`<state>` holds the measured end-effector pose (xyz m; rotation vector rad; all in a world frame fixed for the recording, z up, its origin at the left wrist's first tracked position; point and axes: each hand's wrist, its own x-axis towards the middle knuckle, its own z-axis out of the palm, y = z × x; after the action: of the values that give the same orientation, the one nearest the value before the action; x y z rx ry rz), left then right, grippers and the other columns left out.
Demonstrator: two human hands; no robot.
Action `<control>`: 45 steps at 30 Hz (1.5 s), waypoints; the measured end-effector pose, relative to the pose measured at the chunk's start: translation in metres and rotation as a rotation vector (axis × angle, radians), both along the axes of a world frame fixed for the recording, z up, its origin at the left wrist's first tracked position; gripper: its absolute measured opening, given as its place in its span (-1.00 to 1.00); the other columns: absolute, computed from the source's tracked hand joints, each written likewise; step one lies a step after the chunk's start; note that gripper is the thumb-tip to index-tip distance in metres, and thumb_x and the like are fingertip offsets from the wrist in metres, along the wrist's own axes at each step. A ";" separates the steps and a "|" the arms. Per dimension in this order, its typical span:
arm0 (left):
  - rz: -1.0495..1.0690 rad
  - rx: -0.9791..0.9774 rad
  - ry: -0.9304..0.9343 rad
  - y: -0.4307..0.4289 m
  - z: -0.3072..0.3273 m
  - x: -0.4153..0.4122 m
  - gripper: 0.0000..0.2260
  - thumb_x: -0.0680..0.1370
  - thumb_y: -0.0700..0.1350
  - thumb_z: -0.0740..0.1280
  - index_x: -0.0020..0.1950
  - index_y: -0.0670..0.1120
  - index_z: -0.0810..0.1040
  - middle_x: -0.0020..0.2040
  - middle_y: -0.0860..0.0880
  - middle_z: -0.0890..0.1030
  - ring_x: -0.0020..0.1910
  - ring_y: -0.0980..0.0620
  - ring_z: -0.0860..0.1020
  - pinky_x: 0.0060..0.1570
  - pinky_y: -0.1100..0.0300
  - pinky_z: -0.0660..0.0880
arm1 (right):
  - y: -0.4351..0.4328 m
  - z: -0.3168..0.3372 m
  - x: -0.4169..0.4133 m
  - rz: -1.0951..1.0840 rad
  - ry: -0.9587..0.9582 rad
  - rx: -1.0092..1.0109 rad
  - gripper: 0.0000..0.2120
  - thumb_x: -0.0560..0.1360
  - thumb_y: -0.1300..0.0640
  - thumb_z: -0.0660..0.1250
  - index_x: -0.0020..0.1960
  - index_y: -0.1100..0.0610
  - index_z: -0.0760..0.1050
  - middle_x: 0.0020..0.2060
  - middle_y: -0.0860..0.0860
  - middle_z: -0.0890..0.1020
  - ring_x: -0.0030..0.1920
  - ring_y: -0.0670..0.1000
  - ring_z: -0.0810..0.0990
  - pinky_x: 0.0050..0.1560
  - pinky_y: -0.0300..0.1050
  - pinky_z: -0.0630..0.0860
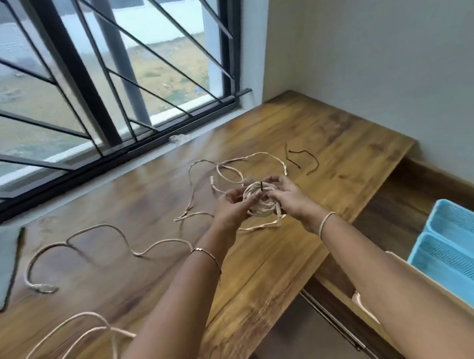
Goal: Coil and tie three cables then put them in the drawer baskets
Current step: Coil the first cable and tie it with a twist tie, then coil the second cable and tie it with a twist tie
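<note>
Coiled cable: a pale cable wound into a flat coil (261, 203) is held over the wooden surface (158, 270), with a black tie (262, 188) across its upper rim.
Left hand: the left hand (230, 209) grips the coil's left rim with curled fingers.
Right hand: the right hand (289, 194) pinches the right rim near the tie; its fingertips are blurred.
Loose cables: a thin cable (229, 163) sprawls beyond the coil and a thicker cable (94, 232) snakes at left. The bottom-left loops (73, 337) run off-frame, so whether they are a separate cable is unclear.
Spare ties: dark strips (301, 158) lie near the surface's far edge.
Baskets: blue mesh baskets (456, 249) sit at lower right, cut off by the frame.
Left edge: a dark-rimmed flat object (3, 271) is cut off and unidentifiable.
</note>
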<state>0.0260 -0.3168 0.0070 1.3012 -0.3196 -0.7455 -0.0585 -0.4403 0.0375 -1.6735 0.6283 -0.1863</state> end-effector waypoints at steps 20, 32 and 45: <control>-0.147 0.328 -0.177 -0.150 -0.016 -0.043 -0.75 0.54 -0.21 0.37 0.22 -0.15 0.52 0.01 0.00 0.62 -0.06 0.17 0.57 -0.05 0.40 0.51 | -0.152 -0.046 -0.040 -0.222 0.144 -0.215 -0.83 0.53 0.15 0.21 0.03 -0.11 0.44 -0.04 0.02 0.64 -0.10 0.10 0.64 -0.08 0.06 0.59; -0.123 0.533 -0.355 -0.165 -0.036 -0.022 -0.61 0.53 -0.10 0.38 0.35 -0.08 0.46 0.23 -0.01 0.57 0.20 0.05 0.53 0.27 0.05 0.46 | -0.164 -0.074 -0.017 -0.178 0.220 -0.460 -0.68 0.60 0.03 0.14 0.31 -0.02 0.48 0.04 0.08 0.66 -0.03 0.10 0.62 -0.04 -0.08 0.57; -0.051 0.504 -0.431 -0.160 -0.030 -0.018 -0.56 0.55 -0.21 0.34 0.42 -0.10 0.37 0.39 -0.01 0.44 0.36 0.03 0.42 0.35 0.14 0.36 | -0.167 -0.076 -0.021 -0.229 0.129 -0.377 -0.65 0.64 0.00 0.08 0.34 0.03 0.47 0.23 0.04 0.58 0.25 0.07 0.50 0.30 -0.03 0.40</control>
<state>0.0079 -0.4763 -0.0227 1.9438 -0.5340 -0.6012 -0.0792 -0.6075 -0.0390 -1.9841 0.9265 -0.3823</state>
